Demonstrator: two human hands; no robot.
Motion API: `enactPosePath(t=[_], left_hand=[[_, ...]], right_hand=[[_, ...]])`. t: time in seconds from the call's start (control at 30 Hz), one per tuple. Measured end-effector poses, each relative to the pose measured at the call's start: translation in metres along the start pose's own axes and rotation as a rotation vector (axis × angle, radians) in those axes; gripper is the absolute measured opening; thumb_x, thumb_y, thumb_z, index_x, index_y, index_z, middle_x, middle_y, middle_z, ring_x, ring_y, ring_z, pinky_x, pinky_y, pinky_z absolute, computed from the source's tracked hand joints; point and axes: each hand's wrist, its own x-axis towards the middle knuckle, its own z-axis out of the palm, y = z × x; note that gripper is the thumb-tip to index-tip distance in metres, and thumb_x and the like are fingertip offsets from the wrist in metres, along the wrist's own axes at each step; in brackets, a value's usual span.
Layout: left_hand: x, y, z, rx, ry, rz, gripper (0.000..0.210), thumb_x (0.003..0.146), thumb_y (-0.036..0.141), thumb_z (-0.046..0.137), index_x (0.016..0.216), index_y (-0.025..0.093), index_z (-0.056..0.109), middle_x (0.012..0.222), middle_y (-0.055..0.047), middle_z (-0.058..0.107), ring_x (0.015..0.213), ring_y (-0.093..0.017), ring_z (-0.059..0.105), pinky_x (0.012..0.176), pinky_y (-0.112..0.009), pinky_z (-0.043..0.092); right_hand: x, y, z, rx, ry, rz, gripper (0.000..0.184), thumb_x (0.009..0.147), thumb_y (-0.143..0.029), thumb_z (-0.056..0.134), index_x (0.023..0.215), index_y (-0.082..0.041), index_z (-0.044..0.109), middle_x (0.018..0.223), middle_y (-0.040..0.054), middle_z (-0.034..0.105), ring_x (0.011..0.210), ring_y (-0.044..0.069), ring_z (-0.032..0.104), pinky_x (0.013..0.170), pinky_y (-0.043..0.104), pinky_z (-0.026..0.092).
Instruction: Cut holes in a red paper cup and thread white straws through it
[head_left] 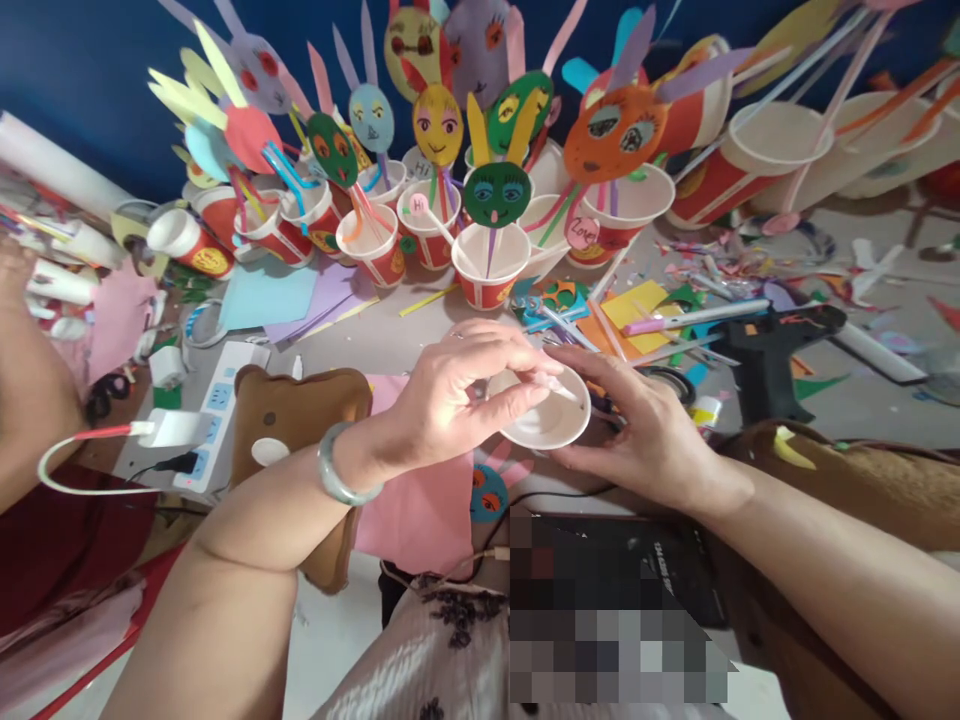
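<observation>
My right hand [649, 425] curves round the side of a white paper cup [547, 428], its mouth tilted up towards me. Over the cup's mouth, my left hand [469, 385] pinches a thin pale stick [561, 386], whose end points at the inside wall; I cannot make out its exact kind. Below the cup lies a blue paper face [489, 494] with orange eyes and pink ears, beside a pink paper sheet [420, 510].
Behind stand several paper cups [491, 270] with paper animal faces on straws. A black glue gun [772, 350], pens and paper scraps lie at right. At left are a power strip [217, 410], a brown bear-shaped pouch [300, 420] and another person's arm [34, 370].
</observation>
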Motion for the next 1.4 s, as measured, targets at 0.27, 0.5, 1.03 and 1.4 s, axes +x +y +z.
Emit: enactPosePath(t=[0.27, 0.5, 1.03, 1.4], left_hand=[[-0.004, 0.002, 0.004, 0.053, 0.068, -0.078, 0.014, 0.095, 0.032, 0.061, 0.086, 0.022, 0.065, 0.081, -0.004, 0.072, 0.084, -0.018, 0.068, 0.086, -0.038, 0.054], [-0.003, -0.001, 0.006, -0.022, 0.061, -0.07, 0.013, 0.095, 0.033, 0.062, 0.089, 0.022, 0.063, 0.087, -0.004, 0.073, 0.087, -0.018, 0.068, 0.087, -0.037, 0.053], [-0.005, -0.003, 0.007, -0.043, 0.025, -0.122, 0.013, 0.093, 0.033, 0.068, 0.096, 0.02, 0.066, 0.098, -0.005, 0.073, 0.101, -0.018, 0.069, 0.095, -0.034, 0.053], [-0.006, -0.009, 0.011, 0.014, 0.051, -0.081, 0.007, 0.092, 0.027, 0.069, 0.092, 0.021, 0.069, 0.107, -0.006, 0.07, 0.104, -0.016, 0.068, 0.094, -0.033, 0.055]], right_hand=[[0.0, -0.001, -0.001, 0.011, -0.061, -0.027, 0.065, 0.078, -0.047, 0.081, 0.136, -0.032, 0.056, 0.126, 0.0099, 0.072, 0.114, 0.033, 0.07, 0.095, 0.05, 0.059], [-0.001, 0.0, 0.0, -0.001, -0.027, -0.011, 0.061, 0.085, -0.046, 0.074, 0.139, -0.029, 0.053, 0.13, 0.0116, 0.069, 0.113, 0.032, 0.07, 0.092, 0.047, 0.06], [-0.001, 0.002, 0.003, -0.003, 0.002, -0.068, 0.064, 0.087, -0.045, 0.073, 0.141, -0.022, 0.051, 0.133, 0.0144, 0.068, 0.117, 0.03, 0.069, 0.099, 0.042, 0.058], [-0.005, 0.006, 0.004, -0.035, -0.009, -0.065, 0.073, 0.086, -0.045, 0.074, 0.149, -0.021, 0.046, 0.14, 0.0149, 0.064, 0.124, 0.031, 0.066, 0.101, 0.043, 0.058]])
